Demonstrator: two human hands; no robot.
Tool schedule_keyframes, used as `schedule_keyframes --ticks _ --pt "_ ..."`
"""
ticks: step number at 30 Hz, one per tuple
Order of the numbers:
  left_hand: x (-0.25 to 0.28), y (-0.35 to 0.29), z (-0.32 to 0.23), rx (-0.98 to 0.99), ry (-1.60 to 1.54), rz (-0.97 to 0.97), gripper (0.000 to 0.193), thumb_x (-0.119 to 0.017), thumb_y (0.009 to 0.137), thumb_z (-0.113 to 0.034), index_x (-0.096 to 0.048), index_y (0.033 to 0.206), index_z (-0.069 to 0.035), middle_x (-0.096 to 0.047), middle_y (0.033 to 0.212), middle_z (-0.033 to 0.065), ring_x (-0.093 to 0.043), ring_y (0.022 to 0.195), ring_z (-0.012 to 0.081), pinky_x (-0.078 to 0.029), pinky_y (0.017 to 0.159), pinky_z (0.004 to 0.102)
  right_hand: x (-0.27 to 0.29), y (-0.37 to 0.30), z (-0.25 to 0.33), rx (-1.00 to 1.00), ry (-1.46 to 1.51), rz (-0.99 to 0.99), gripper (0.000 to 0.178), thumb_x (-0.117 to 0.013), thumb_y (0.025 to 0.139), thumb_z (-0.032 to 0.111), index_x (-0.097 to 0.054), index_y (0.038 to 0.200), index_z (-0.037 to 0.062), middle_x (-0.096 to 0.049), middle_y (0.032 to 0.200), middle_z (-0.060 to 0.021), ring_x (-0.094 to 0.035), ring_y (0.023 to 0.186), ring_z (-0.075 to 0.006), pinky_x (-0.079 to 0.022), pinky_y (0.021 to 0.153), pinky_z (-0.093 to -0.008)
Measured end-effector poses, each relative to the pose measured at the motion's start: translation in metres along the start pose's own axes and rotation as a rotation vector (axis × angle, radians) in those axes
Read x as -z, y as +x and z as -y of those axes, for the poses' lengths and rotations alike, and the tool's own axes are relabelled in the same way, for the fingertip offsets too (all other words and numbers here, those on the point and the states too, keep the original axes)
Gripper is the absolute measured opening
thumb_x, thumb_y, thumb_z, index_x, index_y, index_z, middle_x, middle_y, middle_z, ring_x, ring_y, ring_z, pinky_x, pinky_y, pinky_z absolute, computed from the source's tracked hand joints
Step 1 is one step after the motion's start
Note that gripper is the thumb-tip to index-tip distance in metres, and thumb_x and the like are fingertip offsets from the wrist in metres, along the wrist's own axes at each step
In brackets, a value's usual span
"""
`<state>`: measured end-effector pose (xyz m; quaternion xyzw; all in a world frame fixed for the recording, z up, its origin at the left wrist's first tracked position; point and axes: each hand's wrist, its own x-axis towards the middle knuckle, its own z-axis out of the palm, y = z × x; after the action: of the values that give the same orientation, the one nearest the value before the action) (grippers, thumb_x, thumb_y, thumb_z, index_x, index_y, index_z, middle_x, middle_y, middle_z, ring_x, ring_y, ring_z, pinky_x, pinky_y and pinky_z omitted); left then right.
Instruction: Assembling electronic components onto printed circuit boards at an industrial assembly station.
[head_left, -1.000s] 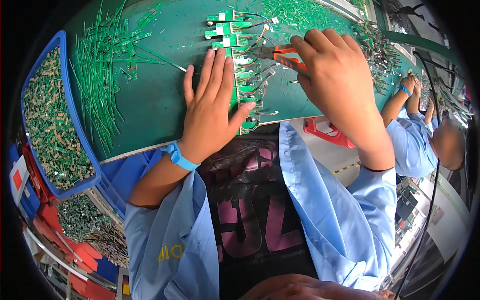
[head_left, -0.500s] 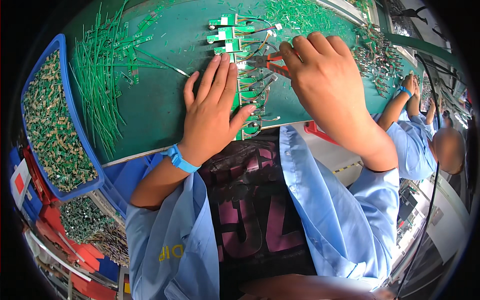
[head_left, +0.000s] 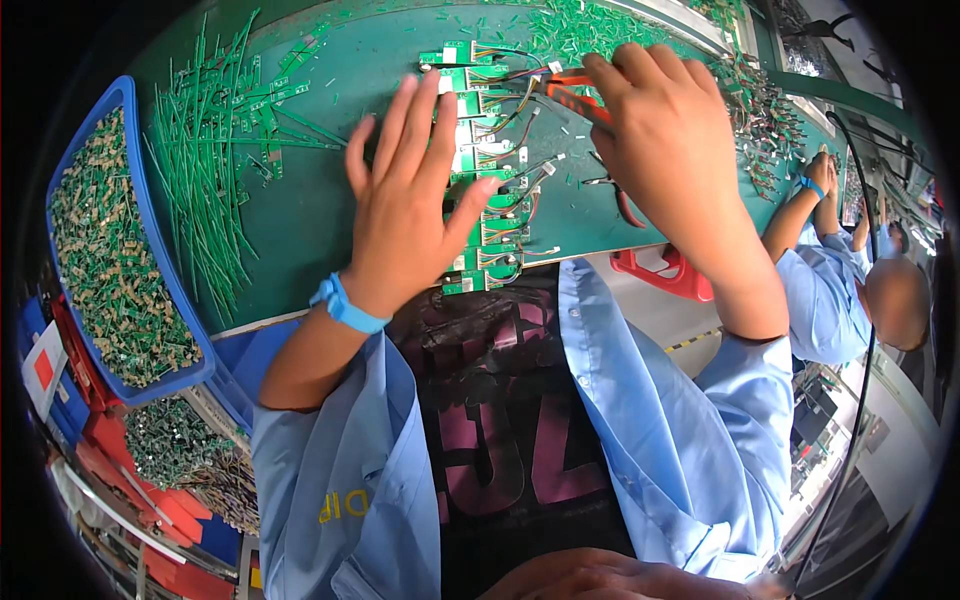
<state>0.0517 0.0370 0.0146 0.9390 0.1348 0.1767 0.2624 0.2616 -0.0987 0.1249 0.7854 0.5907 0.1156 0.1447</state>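
A row of small green circuit boards (head_left: 500,228) with short coloured wires and white plugs runs from far to near across the green table. My left hand (head_left: 400,205) lies over the left side of the row, fingers stretched out, thumb on the boards. In my right hand (head_left: 670,140) is a pair of orange-handled pliers (head_left: 578,98), its handles gripped from above. Their jaws point left at the wires near the row's far end; whether they touch a wire I cannot tell. Another tool with a red and black handle (head_left: 628,208) lies under my right wrist.
Thin green strips (head_left: 205,170) lie in a heap at the left, beside a blue bin (head_left: 165,245) full of small board pieces. Green scraps (head_left: 590,35) cover the far side. Wired boards (head_left: 765,125) are piled far right, near a co-worker (head_left: 820,290). A red handle (head_left: 665,275) sits below the table edge.
My right hand and the pliers have moved farther away along the row. My left hand has slid slightly left and away from me. The red and black tool has come into sight.
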Motion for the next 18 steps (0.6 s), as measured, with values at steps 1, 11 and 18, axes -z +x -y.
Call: schedule_keyframes --ticks 1,11,18 --pt "-0.001 0.006 0.003 -0.003 0.015 -0.046 0.08 -0.07 0.106 -0.042 -0.046 0.166 0.005 -0.037 0.182 0.0173 -0.031 0.17 0.0343 -0.022 0.131 0.064 -0.002 0.002 0.003 0.01 -0.024 -0.046 0.038 -0.082 0.084 0.017 -0.077 0.122 0.012 -0.065 0.107 -0.0037 -0.064 0.103 -0.0228 -0.051 0.091 -0.0359" --pt "-0.013 0.017 0.017 -0.019 0.03 0.075 0.079 -0.065 0.111 -0.041 -0.039 0.172 0.001 -0.033 0.185 0.0162 -0.027 0.172 0.036 -0.021 0.137 0.0579 0.004 0.009 0.011 0.058 -0.099 -0.016 0.043 -0.083 0.084 0.02 -0.077 0.126 0.0101 -0.067 0.111 -0.0051 -0.065 0.107 -0.0252 -0.051 0.095 -0.0387" --pt "-0.01 0.017 0.019 -0.039 0.047 0.069 0.08 -0.068 0.109 -0.042 -0.043 0.167 0.006 -0.035 0.182 0.021 -0.027 0.171 0.0377 -0.021 0.136 0.0619 0.009 0.004 -0.008 -0.225 0.22 0.473 0.043 -0.084 0.089 0.022 -0.077 0.129 0.0088 -0.071 0.126 -0.0061 -0.067 0.12 -0.0276 -0.051 0.102 -0.0406"
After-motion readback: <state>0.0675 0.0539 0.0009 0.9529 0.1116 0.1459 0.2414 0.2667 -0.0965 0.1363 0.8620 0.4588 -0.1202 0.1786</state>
